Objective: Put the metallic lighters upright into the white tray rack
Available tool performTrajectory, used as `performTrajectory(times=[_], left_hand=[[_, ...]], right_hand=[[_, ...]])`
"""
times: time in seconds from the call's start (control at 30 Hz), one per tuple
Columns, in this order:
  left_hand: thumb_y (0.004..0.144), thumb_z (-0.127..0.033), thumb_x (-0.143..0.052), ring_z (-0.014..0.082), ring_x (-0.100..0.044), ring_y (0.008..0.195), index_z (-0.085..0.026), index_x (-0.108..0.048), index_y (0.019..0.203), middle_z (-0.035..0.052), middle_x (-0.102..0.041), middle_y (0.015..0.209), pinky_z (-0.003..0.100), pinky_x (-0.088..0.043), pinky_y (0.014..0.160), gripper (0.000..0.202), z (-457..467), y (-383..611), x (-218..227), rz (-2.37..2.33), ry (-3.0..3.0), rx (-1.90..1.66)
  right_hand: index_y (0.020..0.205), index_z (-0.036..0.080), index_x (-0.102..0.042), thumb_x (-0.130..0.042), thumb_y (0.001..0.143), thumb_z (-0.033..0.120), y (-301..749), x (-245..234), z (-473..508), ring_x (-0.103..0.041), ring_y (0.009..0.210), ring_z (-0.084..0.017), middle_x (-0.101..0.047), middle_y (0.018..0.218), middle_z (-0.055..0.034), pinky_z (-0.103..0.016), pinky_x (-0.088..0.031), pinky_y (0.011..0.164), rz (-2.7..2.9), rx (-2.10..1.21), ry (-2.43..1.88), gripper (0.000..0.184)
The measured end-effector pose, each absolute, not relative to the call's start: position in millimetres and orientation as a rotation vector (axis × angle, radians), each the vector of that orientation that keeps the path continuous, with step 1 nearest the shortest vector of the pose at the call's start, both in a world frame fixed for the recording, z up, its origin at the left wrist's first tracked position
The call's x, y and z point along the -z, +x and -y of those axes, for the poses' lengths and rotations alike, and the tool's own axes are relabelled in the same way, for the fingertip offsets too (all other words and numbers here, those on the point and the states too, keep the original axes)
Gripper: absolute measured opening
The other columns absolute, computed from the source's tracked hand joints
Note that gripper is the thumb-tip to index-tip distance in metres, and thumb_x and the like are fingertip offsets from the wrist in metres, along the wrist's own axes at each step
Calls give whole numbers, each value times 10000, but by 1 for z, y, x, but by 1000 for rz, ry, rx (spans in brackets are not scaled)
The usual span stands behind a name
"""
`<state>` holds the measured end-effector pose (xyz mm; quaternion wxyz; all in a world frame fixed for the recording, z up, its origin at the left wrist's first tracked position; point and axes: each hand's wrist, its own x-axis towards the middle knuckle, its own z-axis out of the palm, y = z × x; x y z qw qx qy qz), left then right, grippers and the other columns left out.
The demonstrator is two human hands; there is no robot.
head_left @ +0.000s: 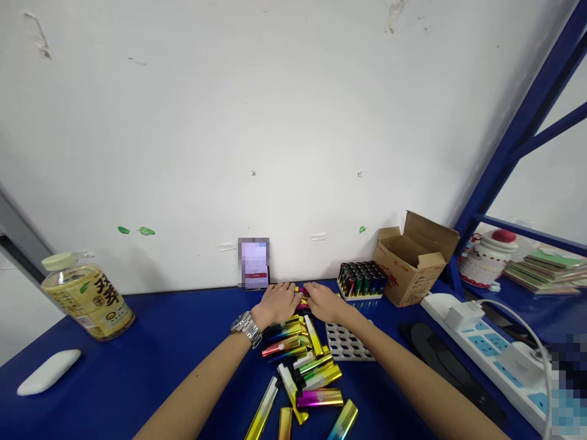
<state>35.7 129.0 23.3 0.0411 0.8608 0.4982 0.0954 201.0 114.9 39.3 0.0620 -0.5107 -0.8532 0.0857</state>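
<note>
Shiny metallic lighters (321,398) in gold, pink, green and blue lie in a loose pile on the blue table. At its far end, my left hand (279,302), with a metal watch on the wrist, is closed with bent fingers against some lighters. My right hand (324,302) is closed on the same small group from the other side, its fingers curled over their ends. The fingertips are partly hidden. Under my right forearm lies a white tray with holes (345,343). Beyond it stands a second white tray (362,297), packed with upright lighters.
An open cardboard box (408,269) stands at the back right, by a white power strip (493,354) and a black object (447,357). A phone (255,269) leans on the wall. On the left are a drink bottle (92,299) and a white mouse (49,371).
</note>
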Motion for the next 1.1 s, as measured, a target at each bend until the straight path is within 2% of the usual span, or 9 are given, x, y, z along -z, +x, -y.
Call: performTrajectory(times=[0.13, 0.3, 0.4, 0.5, 0.6, 0.7, 0.8, 0.97, 1.1], left_hand=[[949, -470, -220, 288, -547, 1169, -161, -579, 1185, 148, -630, 1220, 430, -396, 947, 529, -114, 27, -23, -1532, 2582, -321], [939, -551, -193, 310, -407, 1314, -159, -481, 1341, 141, -500, 1393, 467, -291, 1059, 632, -86, 15, -21, -1597, 2556, -326], [930, -578, -193, 330, -397, 1313, -168, -484, 1341, 146, -523, 1362, 482, -274, 1066, 649, -72, 12, -22, -1626, 2591, -327], [934, -566, -188, 348, -395, 1305, -153, -490, 1333, 171, -538, 1325, 503, -275, 1060, 649, -70, 17, -26, -1624, 2625, -343], [927, -591, -181, 352, -296, 1373, -183, -422, 1396, 154, -403, 1460, 511, -260, 1080, 666, -82, 32, -30, -1495, 2610, -338], [920, -616, -178, 326, -201, 1420, -292, -311, 1454, 70, -273, 1544, 516, -234, 1102, 639, -100, 49, -29, -1266, 2592, -257], [914, -633, -159, 323, -181, 1426, -267, -271, 1472, 72, -276, 1541, 519, -214, 1112, 677, -110, 58, -23, -1139, 2569, -114], [901, -653, -178, 322, -173, 1427, -247, -259, 1478, 70, -234, 1551, 487, -186, 1132, 710, -96, 43, -22, -1131, 2595, -137], [900, -655, -168, 336, -176, 1423, -259, -242, 1481, 79, -209, 1554, 517, -201, 1123, 707, -76, 19, -31, -1165, 2576, -57]], right_hand=[[1082, 115, -567, -341, 898, 135, 212, -39, -105, -581, 1021, -237, -639, 1092, -139, -339, -422, 866, 2553, -363, -1382, 292], [1289, 158, -511, -370, 939, 292, 240, -47, -72, -473, 1205, -275, -552, 1285, -153, -439, -359, 1008, 2467, -206, -1336, 400], [1272, 197, -545, -433, 911, 373, 262, -51, -45, -442, 1230, -304, -525, 1319, -147, -486, -334, 1029, 2535, -236, -1375, 418], [1332, 214, -506, -503, 860, 481, 281, -50, -24, -371, 1292, -349, -468, 1381, -158, -544, -310, 1039, 2591, -422, -1499, 543], [1384, 233, -446, -635, 759, 484, 289, -47, -12, -351, 1307, -349, -429, 1407, -155, -521, -331, 1041, 2599, -596, -1542, 700], [1320, 232, -513, -671, 720, 360, 292, -49, -6, -452, 1205, -327, -504, 1304, -146, -489, -380, 1005, 2570, -572, -1612, 634], [1279, 202, -542, -666, 711, 343, 300, -59, -6, -521, 1115, -309, -543, 1228, -145, -466, -413, 976, 2519, -516, -1641, 598], [1325, 204, -478, -595, 802, 470, 302, -82, -30, -527, 1159, -276, -535, 1277, -131, -402, -427, 977, 2317, -404, -1505, 597], [1294, 174, -504, -586, 830, 460, 270, -84, -76, -541, 1150, -276, -576, 1246, -137, -398, -430, 964, 2353, -331, -1381, 552]])
